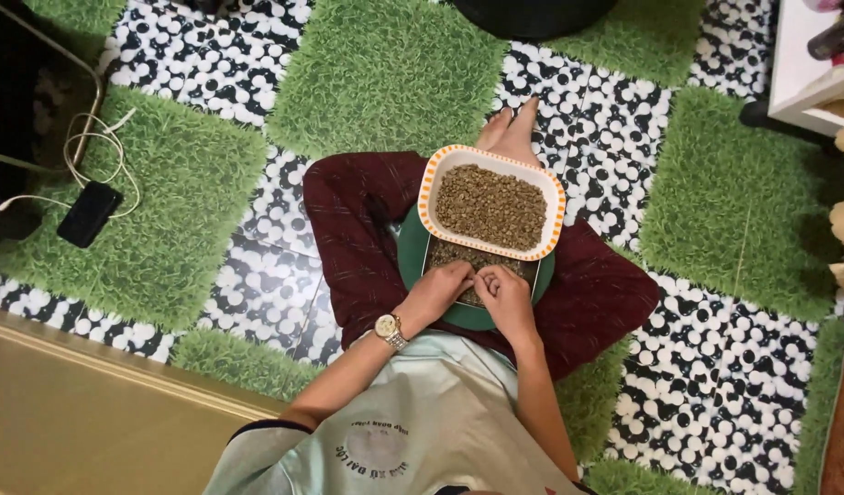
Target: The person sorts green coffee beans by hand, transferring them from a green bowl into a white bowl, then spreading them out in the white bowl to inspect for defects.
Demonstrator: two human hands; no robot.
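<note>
I sit cross-legged on the floor with a green round tray (pixel 411 252) on my lap. On it rests a white rectangular bowl with an orange dotted rim (pixel 429 180), filled with small greenish-brown beans (pixel 491 206). More beans (pixel 454 252) lie on the tray in front of the bowl. My left hand (pixel 437 291), with a gold wristwatch (pixel 388 328) on the wrist, and my right hand (pixel 506 295) rest side by side on these loose beans, fingers bent and pinching at them. Whether either hand holds beans is hidden.
The floor is a checker of green grass mats (pixel 385 69) and black-and-white pebble mats (pixel 715 385). A black phone (pixel 89 213) on a white cable (pixel 96 147) lies at left. White furniture (pixel 807 64) stands at top right, a wooden edge (pixel 92 403) at lower left.
</note>
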